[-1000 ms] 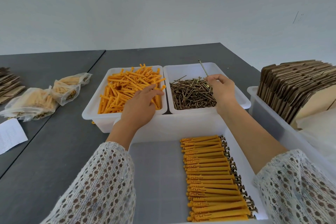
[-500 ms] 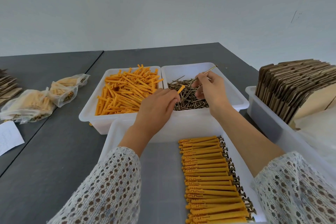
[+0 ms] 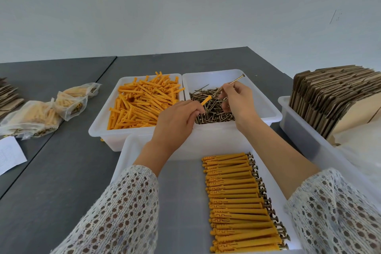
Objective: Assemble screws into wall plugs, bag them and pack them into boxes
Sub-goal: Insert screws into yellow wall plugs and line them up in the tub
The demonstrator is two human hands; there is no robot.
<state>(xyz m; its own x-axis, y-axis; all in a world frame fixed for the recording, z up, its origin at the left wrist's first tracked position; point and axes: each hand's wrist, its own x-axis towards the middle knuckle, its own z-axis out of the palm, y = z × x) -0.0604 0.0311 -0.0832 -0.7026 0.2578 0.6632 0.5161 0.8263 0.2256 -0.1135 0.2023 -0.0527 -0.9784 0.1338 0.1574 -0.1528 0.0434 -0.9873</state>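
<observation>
My left hand (image 3: 177, 119) grips one orange wall plug (image 3: 206, 100), whose tip points up and right over the screw bin. My right hand (image 3: 237, 99) pinches a long brass screw (image 3: 236, 80), with its head sticking up to the right. The two hands are close together, a small gap between plug and screw. Behind them a white bin (image 3: 103, 128) holds loose orange plugs (image 3: 142, 101), and the white bin (image 3: 268, 109) beside it holds loose screws (image 3: 212, 109). A near white tray (image 3: 132, 150) carries a neat row of assembled plugs with screws (image 3: 237, 200).
Filled clear bags (image 3: 41, 113) lie on the grey table at the left, next to a white paper slip (image 3: 10, 154). A white tub (image 3: 292, 121) at the right holds a stack of flat cardboard boxes (image 3: 334, 93). More flat cardboard (image 3: 8, 97) sits at the far left edge.
My left hand took a plug from the plug bin and carried it right over the screw bin. My right hand lifted a screw out of the pile and turned it toward the plug.
</observation>
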